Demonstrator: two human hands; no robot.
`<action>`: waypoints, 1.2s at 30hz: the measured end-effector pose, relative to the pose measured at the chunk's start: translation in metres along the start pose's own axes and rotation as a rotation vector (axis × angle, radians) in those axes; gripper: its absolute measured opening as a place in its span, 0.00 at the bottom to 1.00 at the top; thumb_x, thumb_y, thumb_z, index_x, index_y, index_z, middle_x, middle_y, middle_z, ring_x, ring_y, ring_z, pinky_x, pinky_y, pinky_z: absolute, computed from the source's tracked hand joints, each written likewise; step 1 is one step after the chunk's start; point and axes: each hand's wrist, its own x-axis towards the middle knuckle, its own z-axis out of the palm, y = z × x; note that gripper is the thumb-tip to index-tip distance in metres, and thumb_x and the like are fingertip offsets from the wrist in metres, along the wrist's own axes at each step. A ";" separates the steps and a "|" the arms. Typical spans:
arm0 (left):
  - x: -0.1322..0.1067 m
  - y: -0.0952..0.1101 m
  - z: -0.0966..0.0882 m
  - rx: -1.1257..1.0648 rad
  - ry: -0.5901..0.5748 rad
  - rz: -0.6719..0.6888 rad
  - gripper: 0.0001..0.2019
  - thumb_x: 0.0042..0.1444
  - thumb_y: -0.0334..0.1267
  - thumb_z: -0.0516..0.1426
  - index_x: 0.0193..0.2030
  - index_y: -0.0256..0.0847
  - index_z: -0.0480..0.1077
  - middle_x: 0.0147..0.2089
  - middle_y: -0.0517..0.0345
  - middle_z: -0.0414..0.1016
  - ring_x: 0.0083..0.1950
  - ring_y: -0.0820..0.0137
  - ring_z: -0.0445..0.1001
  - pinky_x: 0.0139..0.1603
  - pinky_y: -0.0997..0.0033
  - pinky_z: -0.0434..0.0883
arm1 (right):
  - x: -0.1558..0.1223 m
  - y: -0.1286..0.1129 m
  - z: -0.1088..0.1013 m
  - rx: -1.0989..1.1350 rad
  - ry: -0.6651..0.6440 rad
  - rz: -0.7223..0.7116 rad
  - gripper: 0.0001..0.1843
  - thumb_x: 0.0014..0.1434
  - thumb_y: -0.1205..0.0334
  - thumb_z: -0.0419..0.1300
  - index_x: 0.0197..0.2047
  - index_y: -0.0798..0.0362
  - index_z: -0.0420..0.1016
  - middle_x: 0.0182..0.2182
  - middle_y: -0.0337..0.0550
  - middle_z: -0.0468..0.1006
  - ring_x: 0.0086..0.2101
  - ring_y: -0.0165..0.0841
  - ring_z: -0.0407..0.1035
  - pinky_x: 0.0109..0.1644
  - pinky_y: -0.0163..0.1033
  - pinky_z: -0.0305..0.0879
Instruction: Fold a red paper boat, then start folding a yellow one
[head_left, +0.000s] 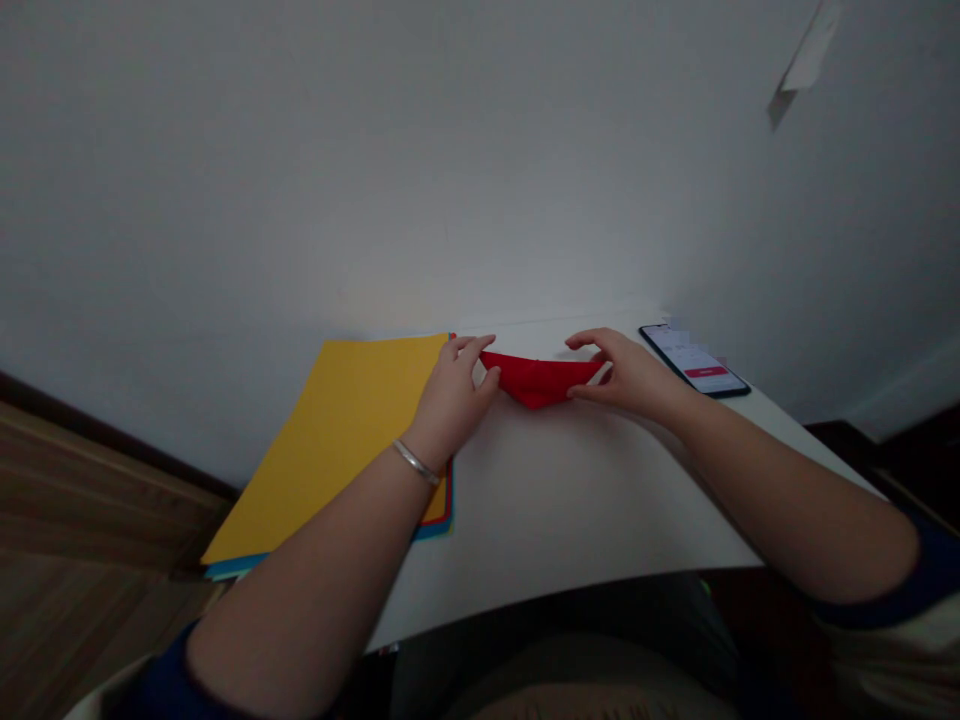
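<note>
A red folded paper boat [536, 380] is between my two hands above the white table. Its top edge runs nearly level and its underside comes to a blunt point in the middle. My left hand [454, 385], with a silver bangle at the wrist, has the boat's left end between thumb and forefinger. At the right end, my right hand [619, 370] pinches the paper, thumb in front and some fingers behind, with the forefinger raised off it. The back of the boat is hidden.
A stack of coloured paper, yellow sheet [330, 430] on top, lies left, partly under my left forearm. A phone [697, 365] with a lit screen lies at the back right. The white table [570, 500] meets a wall [450, 180]. Wooden furniture [90, 500] stands at far left.
</note>
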 end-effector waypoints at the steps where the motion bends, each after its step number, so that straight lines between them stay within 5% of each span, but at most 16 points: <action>1: 0.000 0.000 0.000 -0.008 -0.003 -0.012 0.22 0.58 0.35 0.55 0.60 0.37 0.66 0.56 0.45 0.67 0.54 0.64 0.69 0.59 0.59 0.67 | 0.000 0.000 -0.001 -0.006 -0.016 0.059 0.27 0.45 0.60 0.69 0.50 0.50 0.71 0.47 0.48 0.77 0.35 0.36 0.74 0.35 0.41 0.71; 5: -0.001 0.002 -0.003 0.022 -0.065 0.006 0.17 0.56 0.30 0.53 0.53 0.38 0.71 0.52 0.48 0.72 0.50 0.64 0.71 0.56 0.61 0.69 | -0.001 0.001 -0.003 0.015 -0.114 0.132 0.15 0.50 0.62 0.65 0.43 0.48 0.70 0.33 0.39 0.79 0.26 0.32 0.72 0.29 0.37 0.66; 10: -0.002 0.005 -0.007 0.149 -0.169 -0.022 0.12 0.57 0.33 0.53 0.45 0.41 0.74 0.40 0.52 0.77 0.41 0.64 0.74 0.44 0.63 0.71 | -0.001 0.003 -0.004 -0.121 -0.171 0.036 0.03 0.52 0.64 0.62 0.32 0.49 0.74 0.31 0.39 0.80 0.30 0.32 0.73 0.31 0.36 0.63; 18: -0.001 0.007 -0.007 0.133 -0.105 -0.144 0.08 0.55 0.37 0.56 0.41 0.41 0.70 0.32 0.54 0.75 0.32 0.65 0.73 0.34 0.67 0.67 | -0.001 -0.003 -0.007 -0.375 -0.184 0.102 0.07 0.55 0.55 0.61 0.33 0.47 0.79 0.29 0.40 0.81 0.30 0.35 0.72 0.30 0.38 0.59; 23: 0.001 0.005 -0.008 0.219 -0.126 -0.081 0.06 0.54 0.32 0.54 0.36 0.41 0.73 0.38 0.51 0.76 0.41 0.60 0.74 0.44 0.60 0.70 | -0.002 -0.008 -0.009 -0.418 -0.169 0.123 0.10 0.56 0.51 0.60 0.32 0.46 0.80 0.28 0.40 0.80 0.28 0.35 0.70 0.27 0.38 0.54; 29: -0.003 0.004 -0.004 0.263 -0.042 0.074 0.20 0.55 0.31 0.57 0.55 0.41 0.70 0.64 0.42 0.61 0.63 0.52 0.63 0.61 0.49 0.63 | -0.003 -0.014 -0.008 -0.440 -0.163 0.092 0.10 0.56 0.50 0.60 0.34 0.44 0.80 0.27 0.39 0.80 0.28 0.36 0.71 0.27 0.38 0.52; 36: -0.003 0.017 0.001 0.091 -0.131 0.293 0.18 0.52 0.31 0.60 0.51 0.43 0.73 0.54 0.48 0.66 0.52 0.62 0.68 0.55 0.56 0.69 | -0.008 -0.022 0.008 -0.088 -0.179 0.038 0.07 0.55 0.58 0.61 0.38 0.47 0.78 0.26 0.37 0.80 0.26 0.31 0.71 0.30 0.36 0.58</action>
